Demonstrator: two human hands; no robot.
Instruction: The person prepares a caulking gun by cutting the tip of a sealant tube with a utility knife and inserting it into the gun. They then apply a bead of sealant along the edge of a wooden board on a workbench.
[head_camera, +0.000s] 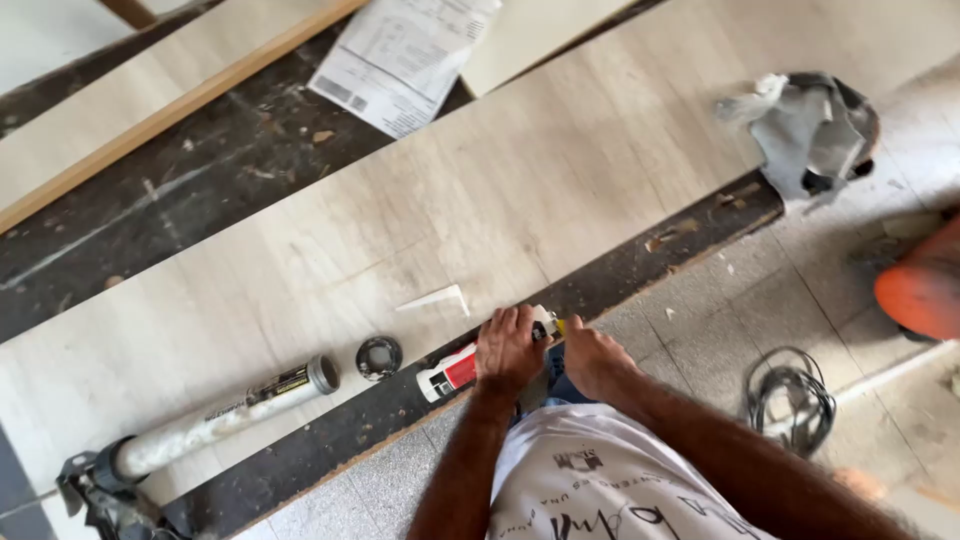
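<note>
The left hand was clamped on a tube lying eight-to-two on the desk, the right hand curled at its two-o'clock tip.

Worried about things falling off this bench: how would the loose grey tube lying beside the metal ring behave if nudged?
The grey tube is round and lies flat on the smooth pale board, so it would probably roll. It looks rigid, not floppy. One end sits in a caulking gun, which may check it.
</note>
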